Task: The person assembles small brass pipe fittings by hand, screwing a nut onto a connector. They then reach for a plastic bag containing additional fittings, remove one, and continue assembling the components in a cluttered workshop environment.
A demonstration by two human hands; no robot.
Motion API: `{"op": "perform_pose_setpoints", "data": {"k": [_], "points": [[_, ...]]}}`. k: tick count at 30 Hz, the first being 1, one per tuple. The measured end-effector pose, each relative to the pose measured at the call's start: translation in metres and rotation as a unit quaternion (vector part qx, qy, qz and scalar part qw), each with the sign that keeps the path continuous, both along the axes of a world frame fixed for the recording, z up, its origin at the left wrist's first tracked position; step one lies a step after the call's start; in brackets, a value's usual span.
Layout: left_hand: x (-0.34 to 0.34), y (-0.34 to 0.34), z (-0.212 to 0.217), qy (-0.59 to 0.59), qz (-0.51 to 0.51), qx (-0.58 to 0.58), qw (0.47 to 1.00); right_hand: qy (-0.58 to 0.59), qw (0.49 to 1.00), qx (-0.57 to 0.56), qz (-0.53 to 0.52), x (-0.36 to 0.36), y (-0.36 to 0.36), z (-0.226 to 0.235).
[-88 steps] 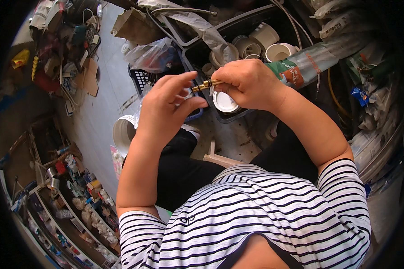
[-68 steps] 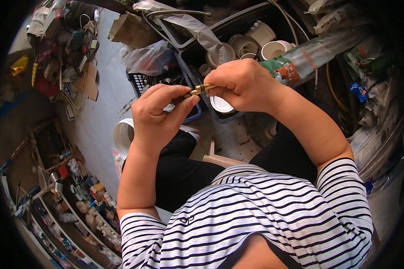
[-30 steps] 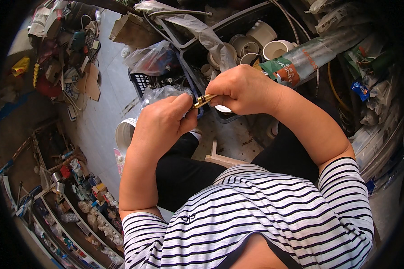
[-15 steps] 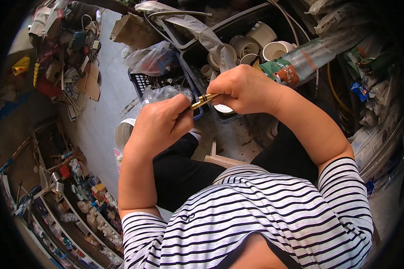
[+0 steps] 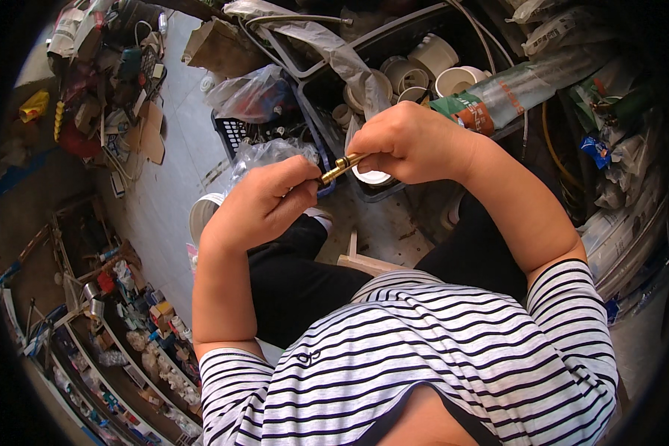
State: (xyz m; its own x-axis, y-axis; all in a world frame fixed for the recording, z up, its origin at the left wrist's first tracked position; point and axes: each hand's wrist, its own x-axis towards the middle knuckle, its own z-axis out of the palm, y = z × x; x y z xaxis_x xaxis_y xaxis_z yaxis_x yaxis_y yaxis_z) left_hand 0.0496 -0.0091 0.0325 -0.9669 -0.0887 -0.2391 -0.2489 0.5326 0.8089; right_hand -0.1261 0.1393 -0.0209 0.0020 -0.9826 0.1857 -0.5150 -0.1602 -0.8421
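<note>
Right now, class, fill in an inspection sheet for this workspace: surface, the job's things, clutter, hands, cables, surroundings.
Surface: grey concrete floor; no table seen.
Job's things: small brass fitting, slim and tilted, pinched at both ends.
Clutter: dark crate holding white pipe fittings; clear plastic bag over a blue basket; torn cardboard; white bucket by the knee.
Hands: left hand grips the fitting's lower end; right hand closes over its upper end.
Cables: yellow hose at right; grey hose across the top.
Surroundings: shelves of small goods at lower left; bagged stock at right.
</note>
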Motion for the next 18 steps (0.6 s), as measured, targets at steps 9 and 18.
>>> {"op": "perform_pose_setpoints", "data": {"k": [9, 18], "points": [[0.004, -0.002, 0.009, -0.048, 0.006, -0.027, 0.998, 0.005, 0.998, -0.055, -0.021, -0.001, 0.000, -0.011], [-0.023, 0.027, -0.009, 0.128, 0.060, -0.195, 0.971, 0.080, 0.993, -0.060, -0.058, 0.006, -0.002, -0.009]]}}
